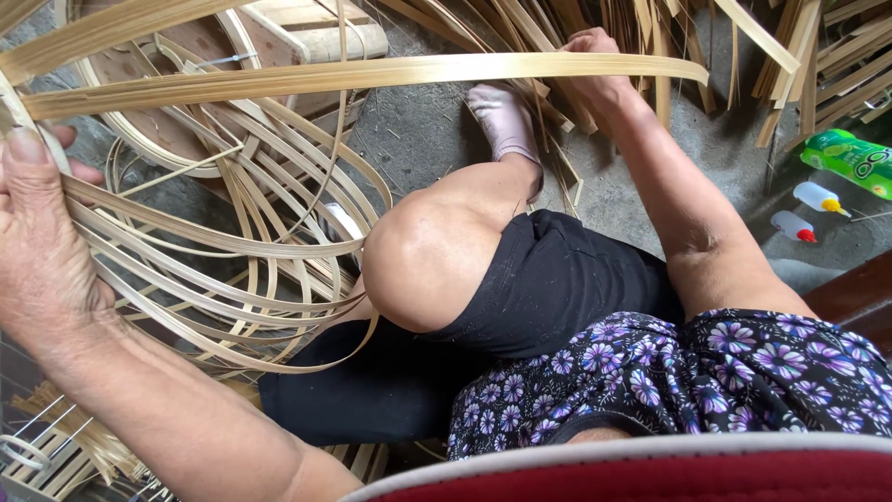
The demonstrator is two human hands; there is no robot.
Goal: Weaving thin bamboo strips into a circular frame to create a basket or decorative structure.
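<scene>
Red-and-grey curved rim (650, 465) nearest lens. Left hand (42, 232) clamped round bundle of long, thin, pale bamboo strips (232, 251) arching over knee. Right hand (595, 60) grips one wide flat bamboo strip (372, 74). Judged light, springy, sharp-edged; hold near ends.

Grey concrete floor (423, 139), loose bamboo strips (808, 65) scattered across it, green bottle (850, 160), two small squeeze bottles (818, 197)
</scene>
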